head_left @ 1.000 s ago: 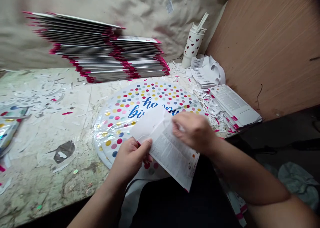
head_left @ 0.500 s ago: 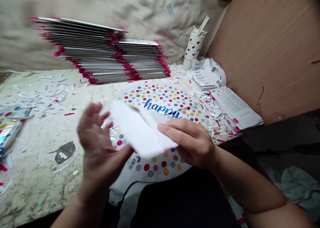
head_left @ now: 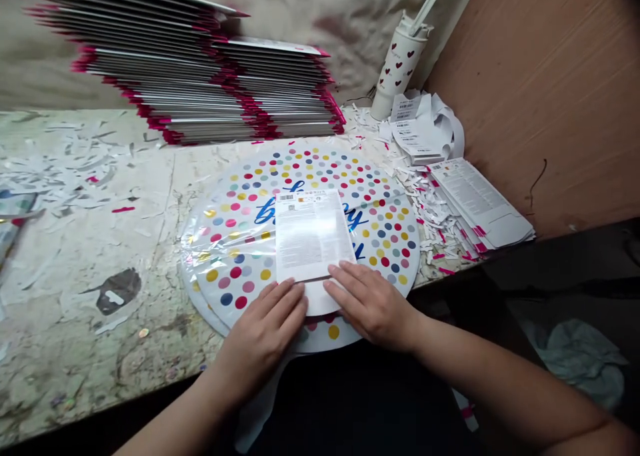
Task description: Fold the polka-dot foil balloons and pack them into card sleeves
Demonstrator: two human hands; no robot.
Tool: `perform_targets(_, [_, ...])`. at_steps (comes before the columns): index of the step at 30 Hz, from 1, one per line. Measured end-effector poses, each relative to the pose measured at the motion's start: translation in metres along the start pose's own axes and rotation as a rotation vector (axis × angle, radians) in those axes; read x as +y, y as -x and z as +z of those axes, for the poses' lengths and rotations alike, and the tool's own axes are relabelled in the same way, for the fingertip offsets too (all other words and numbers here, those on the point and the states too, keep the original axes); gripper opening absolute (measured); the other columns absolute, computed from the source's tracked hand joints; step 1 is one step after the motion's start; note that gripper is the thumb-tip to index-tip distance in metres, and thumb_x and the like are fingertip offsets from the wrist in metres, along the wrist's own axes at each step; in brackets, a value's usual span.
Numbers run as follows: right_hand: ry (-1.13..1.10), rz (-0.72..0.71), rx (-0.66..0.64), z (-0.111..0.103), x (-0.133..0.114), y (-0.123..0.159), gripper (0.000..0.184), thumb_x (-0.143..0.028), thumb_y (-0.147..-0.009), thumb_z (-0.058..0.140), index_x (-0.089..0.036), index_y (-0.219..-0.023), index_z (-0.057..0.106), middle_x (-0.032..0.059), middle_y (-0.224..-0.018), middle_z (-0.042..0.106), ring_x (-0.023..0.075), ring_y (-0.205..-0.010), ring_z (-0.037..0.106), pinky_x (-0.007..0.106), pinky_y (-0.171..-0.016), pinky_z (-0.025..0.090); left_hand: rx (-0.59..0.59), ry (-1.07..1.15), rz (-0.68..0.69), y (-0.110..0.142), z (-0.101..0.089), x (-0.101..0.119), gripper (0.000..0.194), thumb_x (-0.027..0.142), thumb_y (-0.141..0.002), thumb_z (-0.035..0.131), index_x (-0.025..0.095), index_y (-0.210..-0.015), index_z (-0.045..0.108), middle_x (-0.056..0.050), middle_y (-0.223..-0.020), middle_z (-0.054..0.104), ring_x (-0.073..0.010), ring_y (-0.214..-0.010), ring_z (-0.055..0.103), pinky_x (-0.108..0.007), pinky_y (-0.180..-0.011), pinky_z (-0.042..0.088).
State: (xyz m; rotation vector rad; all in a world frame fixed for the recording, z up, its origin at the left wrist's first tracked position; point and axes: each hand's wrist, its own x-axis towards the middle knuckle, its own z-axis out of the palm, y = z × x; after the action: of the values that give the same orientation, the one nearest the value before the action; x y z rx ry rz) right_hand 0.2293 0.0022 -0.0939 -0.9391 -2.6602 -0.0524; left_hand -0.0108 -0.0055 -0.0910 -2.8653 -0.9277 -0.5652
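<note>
A white paper envelope point(head_left: 313, 236) with small printed text and a barcode faces up, its flap end toward me. Under it lie round foil balloons point(head_left: 240, 269), flat, white with coloured dots and blue lettering. My left hand point(head_left: 273, 323) rests with fingers stretched flat at the envelope's lower left corner. At the lower right, my right hand point(head_left: 373, 303) has its fingers laid flat on the envelope near the flap. Neither hand grips anything that I can see.
A tall stack of pink-edged folded envelopes point(head_left: 280, 96) stands at the back. To the right are a tumbler with hearts point(head_left: 397, 66), a label roll point(head_left: 423, 129) and a pile of printed envelopes point(head_left: 480, 203). Paper scraps point(head_left: 65, 159) and a dark plastic piece point(head_left: 119, 291) lie at left.
The envelope was held tilted in the air by my right hand; now it lies text side up on the balloons. Both hands have come down flat on it. The view has shifted slightly.
</note>
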Motion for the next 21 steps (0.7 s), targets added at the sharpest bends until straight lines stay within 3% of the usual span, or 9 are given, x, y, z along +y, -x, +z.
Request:
perform_targets(2, [0.021, -0.02, 0.046, -0.001, -0.001, 0.0, 0.038, -0.012, -0.087, 0.041, -0.009, -0.123, 0.05, 0.0163, -0.124, 0.055, 0.0266, -0.115, 0.05, 0.041, -0.092, 0.045, -0.029, 0.022, -0.023, -0.008, 0.001, 0.002, 0.02, 0.012, -0.087, 0.041, 0.011, -0.093, 0.06, -0.02, -0.128, 0.052, -0.0311, -0.123, 0.043, -0.047, -0.096, 0.044])
perform_targets(4, [0.045, -0.009, 0.056, 0.0, -0.001, 0.001, 0.038, -0.012, -0.087, 0.04, -0.008, -0.124, 0.05, 0.0172, -0.124, 0.055, 0.0269, -0.112, 0.052, 0.041, -0.09, 0.046, -0.081, 0.039, -0.019, -0.013, 0.002, 0.002, 0.02, 0.013, -0.088, 0.04, 0.011, -0.088, 0.059, -0.02, -0.132, 0.048, -0.0312, -0.124, 0.043, -0.046, -0.095, 0.045])
perform_targets(7, [0.05, 0.009, 0.057, 0.001, 0.002, 0.003, 0.039, -0.014, -0.087, 0.042, -0.007, -0.124, 0.05, 0.018, -0.127, 0.052, 0.0303, -0.116, 0.047, 0.045, -0.091, 0.042, -0.11, 0.047, 0.009, -0.014, 0.005, 0.001, 0.021, 0.014, -0.088, 0.038, 0.013, -0.091, 0.059, -0.015, -0.124, 0.057, -0.03, -0.117, 0.05, -0.044, -0.091, 0.047])
perform_targets(10, [-0.062, -0.02, 0.05, 0.001, 0.009, -0.001, 0.03, -0.019, -0.087, 0.044, -0.009, -0.112, 0.058, 0.015, -0.113, 0.061, 0.0267, -0.108, 0.051, 0.041, -0.087, 0.044, -0.072, 0.099, -0.03, -0.014, 0.008, 0.001, 0.02, 0.017, -0.088, 0.041, 0.015, -0.095, 0.059, -0.011, -0.116, 0.062, -0.0283, -0.11, 0.054, -0.043, -0.09, 0.046])
perform_targets(12, [-0.189, 0.057, 0.036, 0.0, 0.014, -0.009, 0.022, -0.025, -0.088, 0.047, -0.014, -0.096, 0.064, 0.0103, -0.098, 0.064, 0.0225, -0.094, 0.056, 0.037, -0.08, 0.045, -0.037, 0.185, -0.167, -0.02, 0.008, 0.001, 0.018, 0.021, -0.087, 0.045, 0.017, -0.097, 0.059, -0.009, -0.106, 0.066, -0.0254, -0.104, 0.058, -0.039, -0.087, 0.047])
perform_targets(15, [-0.382, 0.303, -0.035, -0.002, 0.024, -0.027, 0.02, -0.03, -0.085, 0.052, -0.016, -0.074, 0.061, 0.0044, -0.079, 0.062, 0.0164, -0.077, 0.055, 0.031, -0.071, 0.045, -0.088, 0.318, -0.494, -0.036, 0.007, -0.001, 0.016, 0.032, -0.086, 0.049, 0.02, -0.091, 0.059, -0.004, -0.084, 0.066, -0.02, -0.083, 0.061, -0.032, -0.073, 0.049])
perform_targets(18, [-0.446, 0.493, -0.08, -0.003, 0.032, -0.043, 0.016, -0.032, -0.079, 0.061, -0.017, -0.084, 0.056, 0.0022, -0.081, 0.058, 0.0152, -0.075, 0.053, 0.028, -0.066, 0.043, -0.13, 0.34, -0.666, -0.049, 0.005, -0.008, 0.023, 0.04, -0.083, 0.051, 0.021, -0.096, 0.055, -0.003, -0.087, 0.061, -0.0191, -0.078, 0.059, -0.032, -0.068, 0.048])
perform_targets(21, [-0.415, 0.461, -0.101, -0.004, 0.037, -0.05, 0.028, -0.029, -0.075, 0.065, -0.02, -0.1, 0.054, 0.0037, -0.093, 0.057, 0.0174, -0.086, 0.052, 0.03, -0.073, 0.043, -0.13, 0.33, -0.659, -0.052, 0.004, -0.017, 0.028, 0.038, -0.081, 0.053, 0.021, -0.103, 0.053, -0.005, -0.097, 0.058, -0.0211, -0.087, 0.058, -0.033, -0.073, 0.047])
